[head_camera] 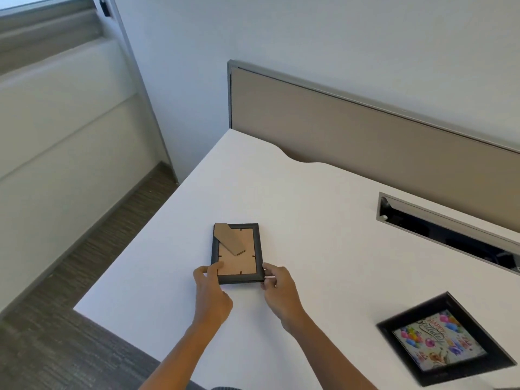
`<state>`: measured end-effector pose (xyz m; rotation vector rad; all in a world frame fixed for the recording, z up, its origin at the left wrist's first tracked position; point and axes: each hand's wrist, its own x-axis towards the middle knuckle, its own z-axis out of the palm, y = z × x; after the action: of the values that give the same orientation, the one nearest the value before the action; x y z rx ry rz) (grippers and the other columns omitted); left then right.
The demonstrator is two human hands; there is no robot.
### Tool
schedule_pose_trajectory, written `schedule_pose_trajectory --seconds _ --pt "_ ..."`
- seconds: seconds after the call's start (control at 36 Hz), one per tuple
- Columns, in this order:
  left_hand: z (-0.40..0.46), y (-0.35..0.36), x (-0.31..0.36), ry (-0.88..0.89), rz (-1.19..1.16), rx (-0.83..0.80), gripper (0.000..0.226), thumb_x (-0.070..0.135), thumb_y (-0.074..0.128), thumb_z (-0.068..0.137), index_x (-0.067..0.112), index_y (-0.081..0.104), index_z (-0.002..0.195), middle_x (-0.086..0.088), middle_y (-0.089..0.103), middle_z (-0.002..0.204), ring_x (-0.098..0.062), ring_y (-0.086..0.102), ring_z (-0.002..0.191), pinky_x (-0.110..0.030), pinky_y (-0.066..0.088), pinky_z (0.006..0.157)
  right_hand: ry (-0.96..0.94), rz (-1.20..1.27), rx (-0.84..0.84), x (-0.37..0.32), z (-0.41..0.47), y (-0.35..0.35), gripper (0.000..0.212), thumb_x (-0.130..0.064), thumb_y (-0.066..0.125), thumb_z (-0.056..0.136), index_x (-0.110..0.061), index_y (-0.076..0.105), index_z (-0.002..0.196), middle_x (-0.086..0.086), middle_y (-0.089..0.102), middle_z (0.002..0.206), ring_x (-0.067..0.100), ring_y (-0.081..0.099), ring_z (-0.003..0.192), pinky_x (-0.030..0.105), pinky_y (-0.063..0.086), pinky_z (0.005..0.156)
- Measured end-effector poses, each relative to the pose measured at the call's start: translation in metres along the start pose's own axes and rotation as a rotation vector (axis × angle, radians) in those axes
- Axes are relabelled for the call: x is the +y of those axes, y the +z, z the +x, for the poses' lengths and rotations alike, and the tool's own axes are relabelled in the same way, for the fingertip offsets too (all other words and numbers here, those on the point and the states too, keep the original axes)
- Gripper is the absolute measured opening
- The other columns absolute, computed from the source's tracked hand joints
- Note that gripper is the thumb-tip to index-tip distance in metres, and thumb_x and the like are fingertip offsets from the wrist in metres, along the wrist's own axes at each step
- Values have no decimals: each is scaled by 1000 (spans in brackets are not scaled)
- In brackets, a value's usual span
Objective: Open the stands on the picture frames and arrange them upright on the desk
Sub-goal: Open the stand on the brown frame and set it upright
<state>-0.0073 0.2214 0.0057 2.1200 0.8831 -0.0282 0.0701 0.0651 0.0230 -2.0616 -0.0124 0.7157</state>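
A small black picture frame (257,250) lies back-up on the white desk (309,209), its brown backing showing. Its cardboard stand (228,238) is swung out at an angle, its wide end over the frame's far left corner. My left hand (211,291) grips the frame's near left corner, thumb on the backing. My right hand (278,288) pinches the near right corner. A second black frame (447,340) with a colourful balloon birthday picture lies face-up at the near right, apart from both hands.
A beige partition panel (365,142) runs along the desk's far edge. A metal cable slot (450,232) is cut into the desk at right. The desk's left edge drops to grey carpet (70,319).
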Motion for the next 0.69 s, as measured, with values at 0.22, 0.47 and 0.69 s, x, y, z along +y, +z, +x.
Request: schedule_pose_trajectory --seconds 0.22,0.47,0.69 --pt "-6 -22 13 175 -89 137 41 -3 74 90 14 65 126 -3 46 131 -16 59 108 -13 50 90 -234 7 167 -3 -7 -14 50 0 90 83 -12 76 129 1 65 103 4 69 89 9 54 81" --pt "-4 -55 38 370 -234 182 26 4 79 87 18 67 106 14 67 103 1 66 96 -7 54 79 -503 -77 320 -26 -17 -24 29 -3 87 87 -11 83 114 -2 62 93 9 62 90 9 46 76" --pt "-9 -82 69 205 -303 154 29 37 82 85 31 62 106 15 73 95 -8 68 73 -26 62 64 -508 -7 337 -59 -22 -48 9 -24 69 104 -21 71 96 -7 66 97 8 66 91 17 51 70"
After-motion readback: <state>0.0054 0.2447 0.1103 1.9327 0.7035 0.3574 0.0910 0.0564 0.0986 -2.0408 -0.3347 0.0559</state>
